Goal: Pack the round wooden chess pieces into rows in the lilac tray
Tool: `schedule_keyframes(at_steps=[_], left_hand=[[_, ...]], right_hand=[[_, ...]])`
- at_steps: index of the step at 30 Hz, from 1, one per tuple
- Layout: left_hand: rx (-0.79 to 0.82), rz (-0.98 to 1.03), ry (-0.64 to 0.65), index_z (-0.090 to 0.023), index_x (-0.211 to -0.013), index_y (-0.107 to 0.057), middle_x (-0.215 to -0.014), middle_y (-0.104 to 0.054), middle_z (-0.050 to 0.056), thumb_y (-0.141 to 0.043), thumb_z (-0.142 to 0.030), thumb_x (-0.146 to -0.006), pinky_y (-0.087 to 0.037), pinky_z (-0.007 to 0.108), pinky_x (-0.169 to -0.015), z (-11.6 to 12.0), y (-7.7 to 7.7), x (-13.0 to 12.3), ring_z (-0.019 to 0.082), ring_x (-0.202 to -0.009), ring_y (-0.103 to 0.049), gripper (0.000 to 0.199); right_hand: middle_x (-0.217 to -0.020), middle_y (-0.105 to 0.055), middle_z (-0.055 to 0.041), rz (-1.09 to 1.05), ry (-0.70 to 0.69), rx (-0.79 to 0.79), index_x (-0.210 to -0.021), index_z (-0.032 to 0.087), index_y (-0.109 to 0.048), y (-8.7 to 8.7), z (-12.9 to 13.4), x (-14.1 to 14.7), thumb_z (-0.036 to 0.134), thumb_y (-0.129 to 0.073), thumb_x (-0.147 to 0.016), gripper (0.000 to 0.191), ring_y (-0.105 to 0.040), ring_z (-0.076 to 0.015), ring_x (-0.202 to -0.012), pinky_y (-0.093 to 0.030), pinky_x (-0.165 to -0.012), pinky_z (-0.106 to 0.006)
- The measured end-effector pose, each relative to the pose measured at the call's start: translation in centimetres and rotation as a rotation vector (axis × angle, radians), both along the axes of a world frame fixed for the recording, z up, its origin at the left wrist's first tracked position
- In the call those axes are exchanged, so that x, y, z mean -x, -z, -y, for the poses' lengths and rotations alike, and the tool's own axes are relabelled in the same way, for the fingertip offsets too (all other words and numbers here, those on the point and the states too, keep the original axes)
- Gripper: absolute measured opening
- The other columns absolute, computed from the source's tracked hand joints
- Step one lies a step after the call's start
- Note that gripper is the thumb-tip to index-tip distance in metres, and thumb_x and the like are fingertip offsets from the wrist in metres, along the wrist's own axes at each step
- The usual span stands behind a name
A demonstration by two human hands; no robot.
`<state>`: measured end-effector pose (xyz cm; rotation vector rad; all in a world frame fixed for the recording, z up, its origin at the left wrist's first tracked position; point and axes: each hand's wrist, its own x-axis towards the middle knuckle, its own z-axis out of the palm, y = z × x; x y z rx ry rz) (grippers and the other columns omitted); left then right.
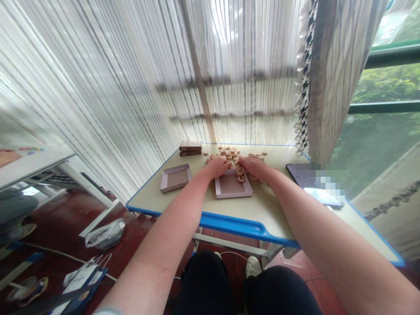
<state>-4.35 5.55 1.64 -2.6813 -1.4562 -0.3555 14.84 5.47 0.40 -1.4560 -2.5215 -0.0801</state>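
Round wooden pieces (229, 153) lie in a loose heap on the pale table, beyond a shallow open box (232, 186). My left hand (218, 166) rests at the heap's left side, just behind the box's far left corner; its fingers are too small to read clearly. On the right, my right hand (253, 165) reaches over the pieces with its fingers spread. Beside it, dark-marked round pieces (240, 175) sit at the box's far right corner. Another open box (176, 178) stands to the left, with nothing in it.
Two stacked brown boxes (190, 148) stand at the table's back left. A dark tablet or folder (300, 177) and a bright phone-like object (323, 197) lie at the right. The table's blue edge (232, 224) runs in front. Another person's hand (9, 157) shows far left.
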Motion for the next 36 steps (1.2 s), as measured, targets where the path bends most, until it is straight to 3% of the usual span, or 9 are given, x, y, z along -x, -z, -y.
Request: schedule_keyframes(at_steps=[6, 10, 16, 22, 28, 32, 36], left_hand=[[-0.050, 0.123, 0.011, -0.029, -0.103, -0.064, -0.106, -0.062, 0.002, -0.050, -0.038, -0.078, -0.039, 0.036, -0.090, 1.0, -0.4, 0.3, 0.022, -0.104, -0.052, 0.030], [0.015, 0.053, 0.055, -0.026, -0.097, -0.065, -0.095, -0.063, 0.002, -0.061, -0.043, -0.067, -0.039, 0.035, -0.089, 2.0, -1.1, 0.6, 0.023, -0.098, -0.052, 0.034], [0.078, 0.017, 0.050, -0.028, -0.097, -0.064, -0.094, -0.062, 0.003, -0.059, -0.051, -0.069, -0.040, 0.035, -0.085, 1.5, -0.8, 1.1, 0.024, -0.098, -0.051, 0.037], [0.048, 0.016, 0.017, -0.029, -0.101, -0.062, -0.099, -0.060, 0.004, -0.058, -0.055, -0.069, -0.040, 0.038, -0.085, 0.5, -0.1, 1.7, 0.025, -0.100, -0.050, 0.042], [0.046, 0.023, 0.037, -0.027, -0.099, -0.063, -0.100, -0.061, 0.004, -0.058, -0.053, -0.070, -0.039, 0.036, -0.088, 0.1, 0.0, 2.0, 0.024, -0.099, -0.051, 0.039], [-0.020, 0.053, 0.012, -0.024, -0.110, -0.058, -0.105, -0.059, 0.007, -0.061, -0.056, -0.066, -0.039, 0.035, -0.090, -0.1, 0.1, 2.2, 0.025, -0.102, -0.050, 0.054], [-0.061, 0.055, -0.049, -0.023, -0.116, -0.055, -0.109, -0.057, 0.009, -0.062, -0.059, -0.063, -0.038, 0.036, -0.092, 0.0, -0.1, 2.2, 0.026, -0.105, -0.049, 0.065]], right_hand=[[-0.101, -0.066, -0.0126, 0.049, 0.363, 0.033, -0.091, 0.019, -0.069, -1.9, 1.6, -0.6, 0.033, -0.041, -0.084, 0.032, -0.057, -0.0254, -0.098, -0.043, -0.081, -0.035], [-0.092, -0.068, -0.0101, 0.022, 0.445, 0.040, -0.087, 0.021, -0.070, -2.4, 2.2, -0.7, 0.031, -0.051, -0.076, 0.025, -0.058, -0.0245, -0.092, -0.043, -0.076, -0.033], [-0.088, -0.068, -0.0115, -0.050, 0.454, 0.048, -0.086, 0.017, -0.070, -1.7, 1.6, -0.7, 0.039, -0.050, -0.077, 0.031, -0.058, -0.0237, -0.088, -0.043, -0.073, -0.032], [-0.092, -0.068, -0.0051, -0.193, 0.432, 0.028, -0.106, 0.022, -0.063, -1.0, 1.0, -1.1, 0.034, -0.057, -0.072, 0.037, -0.053, -0.0232, -0.098, -0.043, -0.078, -0.032], [-0.097, -0.067, -0.0041, -0.190, 0.425, 0.074, -0.098, 0.025, -0.068, -0.8, 0.8, -1.3, 0.026, -0.054, -0.072, 0.029, -0.054, -0.0227, -0.101, -0.043, -0.083, -0.032], [-0.105, -0.065, -0.0085, -0.206, 0.425, 0.042, -0.110, 0.020, -0.063, -0.6, 0.5, -1.6, 0.031, -0.055, -0.073, 0.040, -0.055, -0.0230, -0.099, -0.045, -0.082, -0.033], [-0.097, -0.067, -0.0095, -0.136, 0.418, 0.086, -0.098, 0.019, -0.069, -0.8, 0.3, -1.7, 0.033, -0.056, -0.072, 0.032, -0.059, -0.0230, -0.092, -0.046, -0.081, -0.033]])
